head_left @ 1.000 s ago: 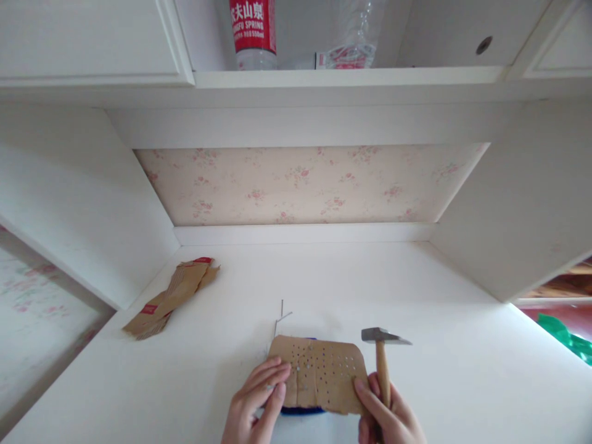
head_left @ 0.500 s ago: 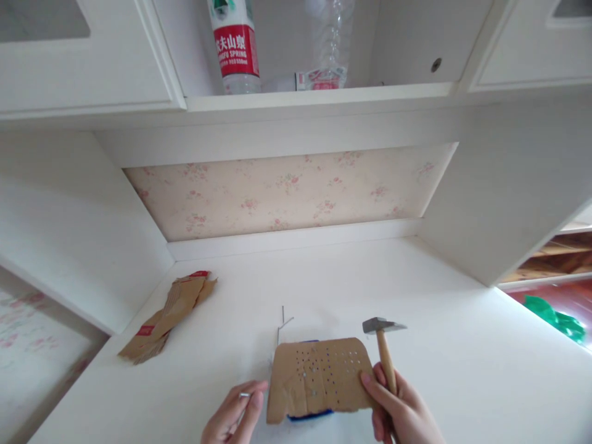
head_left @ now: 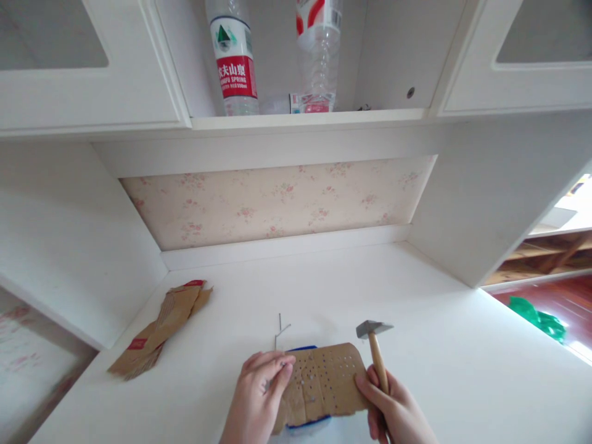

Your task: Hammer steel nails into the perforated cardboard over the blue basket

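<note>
Head view: right grip [head_left: 393, 401] closed on hammer [head_left: 377, 361] and perforated cardboard [head_left: 319, 385], which reaches leftward beneath the left grip [head_left: 259, 385], itself pinching a likely nail [head_left: 267, 385]. Probably light, bendable; hold unpunched edges.

1 cam, head-worn, above & behind the hands, facing fwd & down. L hand [head_left: 259, 391] and R hand [head_left: 395, 404] low ctr, nearest lens, both cut by bottom edge. Wide view: desktop [head_left: 444, 333] spreads beyond & either side of hands; floral panel [head_left: 287, 200] farther, past them; cupboard bay [head_left: 277, 61] above hands, cut at top; floor [head_left: 578, 299] far R of R hand. Slight tilt: desk's back edge climbs R.
</note>
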`<state>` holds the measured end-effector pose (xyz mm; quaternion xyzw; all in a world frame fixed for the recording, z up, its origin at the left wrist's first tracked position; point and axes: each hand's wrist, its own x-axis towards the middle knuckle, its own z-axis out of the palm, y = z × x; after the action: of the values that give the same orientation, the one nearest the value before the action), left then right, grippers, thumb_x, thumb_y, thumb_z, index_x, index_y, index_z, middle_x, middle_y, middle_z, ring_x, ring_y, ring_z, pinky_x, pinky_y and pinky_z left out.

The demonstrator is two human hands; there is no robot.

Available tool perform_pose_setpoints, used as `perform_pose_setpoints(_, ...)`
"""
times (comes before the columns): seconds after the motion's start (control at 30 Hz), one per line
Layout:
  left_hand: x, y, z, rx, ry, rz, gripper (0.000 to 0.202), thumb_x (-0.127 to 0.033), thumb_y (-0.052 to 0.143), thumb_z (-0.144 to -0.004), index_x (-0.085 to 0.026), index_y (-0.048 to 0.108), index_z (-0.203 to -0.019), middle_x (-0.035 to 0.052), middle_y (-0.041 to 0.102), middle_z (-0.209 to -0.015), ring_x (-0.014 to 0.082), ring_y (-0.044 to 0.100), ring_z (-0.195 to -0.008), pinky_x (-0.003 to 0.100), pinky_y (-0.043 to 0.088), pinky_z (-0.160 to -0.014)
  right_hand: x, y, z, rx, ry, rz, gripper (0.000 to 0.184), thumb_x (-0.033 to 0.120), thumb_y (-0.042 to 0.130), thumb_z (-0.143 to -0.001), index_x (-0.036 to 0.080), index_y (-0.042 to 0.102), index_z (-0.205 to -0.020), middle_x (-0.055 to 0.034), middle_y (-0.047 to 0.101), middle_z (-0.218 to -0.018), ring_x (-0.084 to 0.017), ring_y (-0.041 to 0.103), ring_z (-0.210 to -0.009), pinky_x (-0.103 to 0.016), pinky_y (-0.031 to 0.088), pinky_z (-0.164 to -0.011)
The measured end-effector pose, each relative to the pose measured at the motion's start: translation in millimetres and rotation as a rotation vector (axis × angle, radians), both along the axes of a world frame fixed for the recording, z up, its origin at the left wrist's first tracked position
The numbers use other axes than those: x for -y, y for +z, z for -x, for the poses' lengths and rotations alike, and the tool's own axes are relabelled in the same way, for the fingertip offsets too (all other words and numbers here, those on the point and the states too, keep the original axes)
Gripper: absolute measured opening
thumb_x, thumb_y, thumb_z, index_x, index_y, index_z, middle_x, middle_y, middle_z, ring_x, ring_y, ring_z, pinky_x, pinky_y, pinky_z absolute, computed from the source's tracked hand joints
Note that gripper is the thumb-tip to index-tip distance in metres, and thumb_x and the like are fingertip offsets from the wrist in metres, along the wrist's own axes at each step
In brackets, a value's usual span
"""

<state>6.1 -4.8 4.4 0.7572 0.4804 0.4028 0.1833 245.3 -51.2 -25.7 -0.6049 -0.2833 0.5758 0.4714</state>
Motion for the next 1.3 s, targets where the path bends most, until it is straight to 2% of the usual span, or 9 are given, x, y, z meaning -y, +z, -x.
perform_pose_setpoints(0.1, -13, -1.0, -5, -0.1, -0.042, -0.019, 0.029, -0.044, 0.051, -0.098, -0.033, 0.078, -0.095, -0.0006, 0.078, -0.101, 0.0193, 0.072, -0.099, 0.034, 0.058, -0.091, -1, -0.9, 1, 0.043, -0.025, -0.037, 0.043, 0.053, 0.065, -0.079, 0.028, 0.031, -0.073, 0.0177, 0.042, -0.034, -0.003, 0.04, -0.024, -0.011, 0.021, -0.026)
perform_pose_setpoints(0.23, -18, -8.5, -7, -0.115, -0.055, -0.015, 0.03, -0.043, 0.05, -0.098, -0.033, 0.078, -0.095, 0.0001, 0.078, -0.103, 0.0203, 0.071, -0.102, 0.038, 0.057, -0.093, -1, -2.5, 3, 0.075, -0.04, -0.036, 0.038, 0.048, 0.063, -0.081, 0.028, 0.032, -0.073, 0.0173, 0.042, -0.034, -0.003, 0.039, -0.023, -0.011, 0.021, -0.026)
perform_pose_setpoints(0.37, -17, -13.0, -9, -0.122, -0.062, 0.008, 0.03, -0.042, 0.051, -0.098, -0.033, 0.078, -0.093, 0.0002, 0.078, -0.102, 0.0212, 0.071, -0.103, 0.041, 0.056, -0.094, -2, -2.9, 4, 0.089, -0.033, -0.035, 0.035, 0.046, 0.06, -0.083, 0.028, 0.032, -0.073, 0.0178, 0.041, -0.033, -0.003, 0.039, -0.023, -0.01, 0.02, -0.026)
perform_pose_setpoints(0.57, -11, -11.1, -11, -0.182, -0.029, 0.041, 0.034, -0.04, 0.046, -0.1, -0.03, 0.078, -0.095, 0.0055, 0.077, -0.106, 0.023, 0.07, -0.106, 0.047, 0.052, -0.099, -4, 0.8, 6, 0.102, -0.021, -0.042, 0.034, 0.045, 0.06, -0.083, 0.027, 0.034, -0.072, 0.0166, 0.043, -0.033, -0.003, 0.038, -0.023, -0.011, 0.02, -0.026)
perform_pose_setpoints(0.8, -11, -13.0, -11, -0.167, -0.016, 0.09, 0.032, -0.038, 0.046, -0.101, -0.03, 0.076, -0.097, 0.0043, 0.077, -0.107, 0.0223, 0.072, -0.104, 0.049, 0.049, -0.103, -4, 3.6, 7, 0.113, -0.026, -0.048, 0.034, 0.045, 0.06, -0.084, 0.027, 0.034, -0.071, 0.0163, 0.041, -0.033, -0.003, 0.039, -0.025, -0.011, 0.021, -0.027)
perform_pose_setpoints(0.93, -11, -17.5, -10, -0.2, -0.04, 0.057, 0.029, -0.035, 0.047, -0.1, -0.03, 0.076, -0.096, 0.0039, 0.077, -0.104, 0.0235, 0.071, -0.106, 0.053, 0.047, -0.103, -4, 1.7, 6, 0.121, -0.019, -0.022, 0.033, 0.044, 0.058, -0.086, 0.027, 0.033, -0.072, 0.0161, 0.042, -0.032, -0.003, 0.038, -0.025, -0.011, 0.021, -0.028)
perform_pose_setpoints(1.03, -10, -19.1, -12, -0.194, -0.057, -0.008, 0.029, -0.032, 0.047, -0.1, -0.028, 0.074, -0.094, 0.0044, 0.077, -0.103, 0.0226, 0.071, -0.103, 0.051, 0.048, -0.103, -4, 0.5, 6, 0.125, -0.012, -0.021, 0.034, 0.046, 0.058, -0.085, 0.027, 0.033, -0.073, 0.0164, 0.042, -0.032, -0.003, 0.038, -0.024, -0.011, 0.021, -0.027)
perform_pose_setpoints(1.13, -10, -19.2, -16, -0.168, -0.088, -0.074, 0.028, -0.031, 0.046, -0.101, -0.026, 0.073, -0.093, 0.0048, 0.077, -0.102, 0.021, 0.072, -0.099, 0.045, 0.053, -0.099, -4, 1.8, 5, 0.141, 0.004, -0.038, 0.038, 0.051, 0.06, -0.082, 0.027, 0.033, -0.072, 0.0165, 0.04, -0.033, -0.003, 0.038, -0.026, -0.012, 0.022, -0.028)
perform_pose_setpoints(1.3, -9, -18.9, -22, -0.084, -0.078, -0.151, 0.028, -0.032, 0.048, -0.1, -0.023, 0.074, -0.093, 0.0058, 0.077, -0.1, 0.0188, 0.072, -0.096, 0.032, 0.059, -0.09, 4, 15.9, -1, 0.35, -0.065, -0.019, 0.042, 0.067, 0.044, -0.087, 0.025, 0.044, -0.081, 0.0152, 0.032, -0.031, -0.004, 0.024, -0.03, -0.016, 0.017, -0.032)
